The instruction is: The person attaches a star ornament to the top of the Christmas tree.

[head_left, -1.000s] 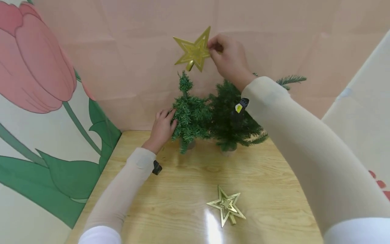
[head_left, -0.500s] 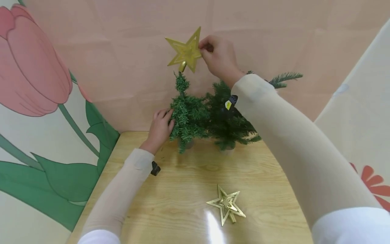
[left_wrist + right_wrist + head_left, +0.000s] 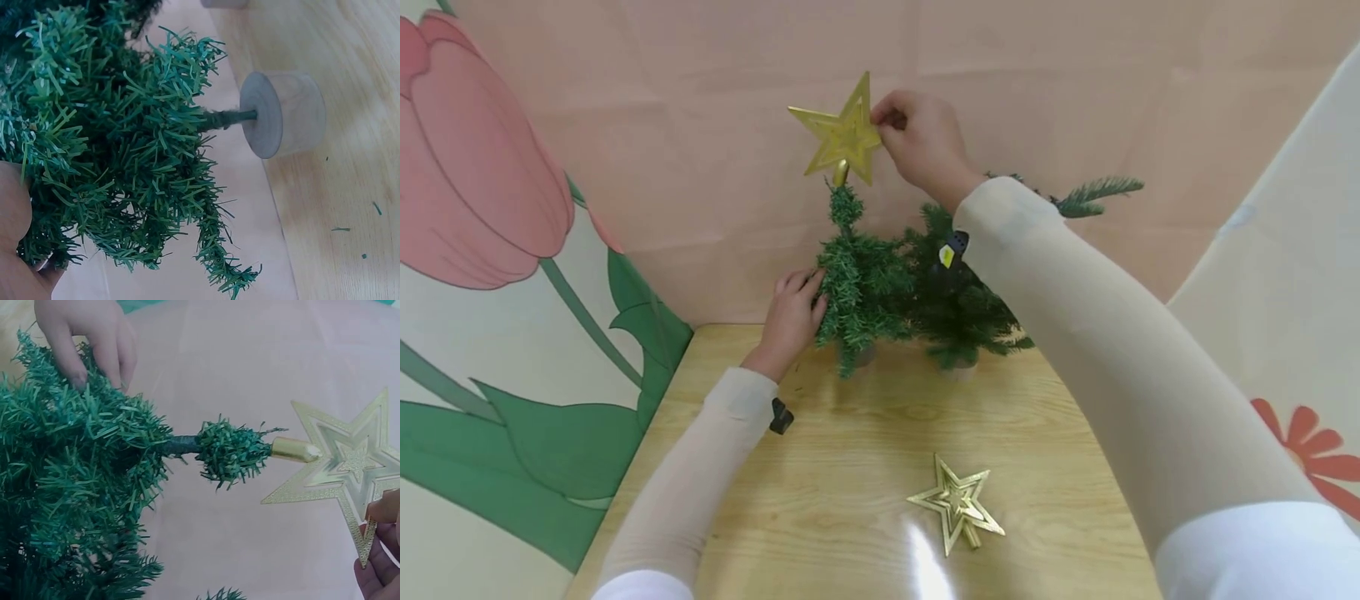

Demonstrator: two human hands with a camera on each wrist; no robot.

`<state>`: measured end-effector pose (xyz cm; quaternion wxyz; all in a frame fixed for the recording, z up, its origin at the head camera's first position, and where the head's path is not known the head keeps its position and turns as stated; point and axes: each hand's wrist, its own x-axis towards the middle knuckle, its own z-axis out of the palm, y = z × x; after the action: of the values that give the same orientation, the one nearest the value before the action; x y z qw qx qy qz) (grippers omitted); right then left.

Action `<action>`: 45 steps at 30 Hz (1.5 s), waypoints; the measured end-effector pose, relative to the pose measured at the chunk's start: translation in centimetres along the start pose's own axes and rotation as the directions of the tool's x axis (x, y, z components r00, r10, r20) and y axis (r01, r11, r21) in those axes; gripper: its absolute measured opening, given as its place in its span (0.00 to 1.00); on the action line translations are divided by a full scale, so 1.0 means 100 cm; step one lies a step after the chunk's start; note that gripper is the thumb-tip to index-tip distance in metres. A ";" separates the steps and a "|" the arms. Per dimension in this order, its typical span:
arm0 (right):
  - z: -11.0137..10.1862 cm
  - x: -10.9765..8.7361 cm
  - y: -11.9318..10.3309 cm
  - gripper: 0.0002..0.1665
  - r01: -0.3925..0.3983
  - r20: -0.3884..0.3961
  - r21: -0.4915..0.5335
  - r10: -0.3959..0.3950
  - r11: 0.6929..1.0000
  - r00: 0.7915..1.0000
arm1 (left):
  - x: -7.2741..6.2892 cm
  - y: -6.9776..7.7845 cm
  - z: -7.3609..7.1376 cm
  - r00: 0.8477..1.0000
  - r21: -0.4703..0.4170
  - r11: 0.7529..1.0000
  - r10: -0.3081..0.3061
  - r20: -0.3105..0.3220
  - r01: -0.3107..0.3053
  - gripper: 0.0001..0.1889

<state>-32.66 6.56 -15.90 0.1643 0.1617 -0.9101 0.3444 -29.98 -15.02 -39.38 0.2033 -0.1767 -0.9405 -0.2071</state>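
Observation:
My right hand (image 3: 922, 142) pinches one point of a gold star tree topper (image 3: 842, 137) between thumb and fingers. The star's tube (image 3: 292, 449) is right at the tip of the small green Christmas tree (image 3: 857, 283), overlapping its topmost twig in the right wrist view. My left hand (image 3: 792, 321) holds the tree's left side, with fingertips sunk into the needles and partly hidden there. In the left wrist view the tree's trunk runs into a round pale base (image 3: 297, 115) on the table. A second gold star topper (image 3: 957, 504) lies flat near the front.
A darker second tree (image 3: 958, 325) stands close at the right, partly behind my right forearm, with one branch (image 3: 1097, 196) sticking out. Loose needles (image 3: 377, 208) lie on the wooden table (image 3: 820, 467). A pink backdrop (image 3: 737, 167) rises directly behind the trees.
My right hand has moved left and slightly down with the star, bringing its tube from above the tree to the tree's tip. My left hand keeps its place on the tree.

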 end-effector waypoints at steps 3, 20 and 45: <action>-0.001 0.002 -0.002 0.15 -0.018 0.012 -0.006 0.018 1.000 1.000 | 0.000 0.002 0.001 1.000 -0.001 1.000 -0.003 0.001 0.003 0.25; 0.003 0.008 -0.009 0.20 0.079 0.040 -0.248 -0.071 0.965 0.997 | 0.002 0.004 0.007 1.000 0.006 1.000 -0.002 0.003 0.002 0.25; 0.004 0.012 -0.011 0.22 0.226 0.141 -0.288 -0.193 0.931 0.971 | -0.002 0.008 0.004 0.999 0.002 1.000 0.028 -0.022 -0.028 0.24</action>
<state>-33.33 5.31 -15.10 0.1726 0.2495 -0.9371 0.1724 -29.56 -14.21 -39.53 0.2167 -0.1873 -0.9358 -0.2054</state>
